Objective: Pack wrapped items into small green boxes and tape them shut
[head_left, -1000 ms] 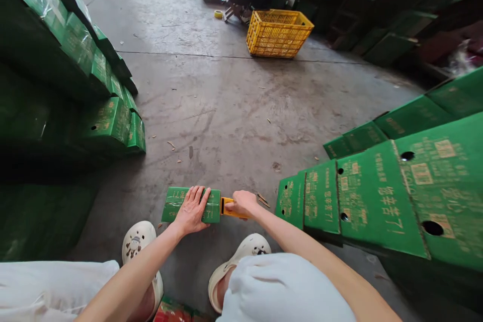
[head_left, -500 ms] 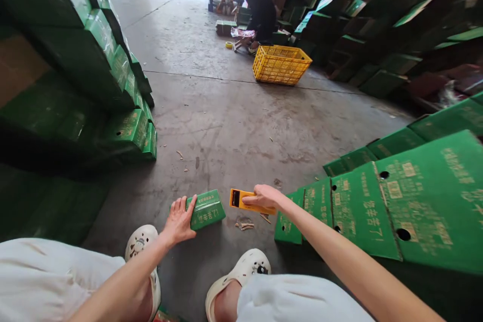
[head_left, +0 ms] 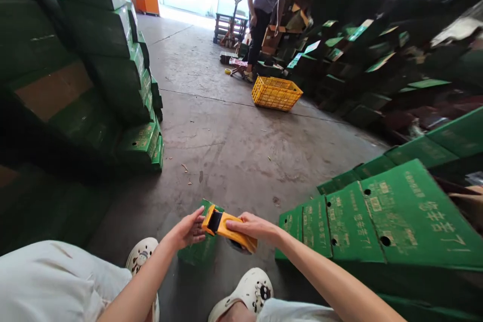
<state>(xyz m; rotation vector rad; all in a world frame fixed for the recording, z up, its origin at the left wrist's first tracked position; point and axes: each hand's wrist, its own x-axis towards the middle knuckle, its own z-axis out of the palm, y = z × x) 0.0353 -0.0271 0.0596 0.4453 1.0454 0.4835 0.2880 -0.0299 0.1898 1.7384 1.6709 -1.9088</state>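
My right hand (head_left: 252,227) is wrapped around an orange tape dispenser (head_left: 234,231), whose dark front end points left. Just left of that end is my left hand (head_left: 190,229), its fingers stretched out and apart; whether the fingertips touch the dispenser I cannot tell. Below both, between my feet, a small green carton (head_left: 199,252) rests on the floor, partly covered by the left hand and the dispenser.
Green cartons (head_left: 409,216) are lined up on my right, and more stacked cartons (head_left: 141,141) rise on the left. Ahead on the concrete floor (head_left: 226,156) sits a yellow crate (head_left: 277,93). Behind it a person (head_left: 264,5) stands near a pallet jack (head_left: 236,7).
The tape dispenser has come left over the green carton in my right hand. My left hand has lifted off the carton's side toward the dispenser. The person ahead has straightened up.
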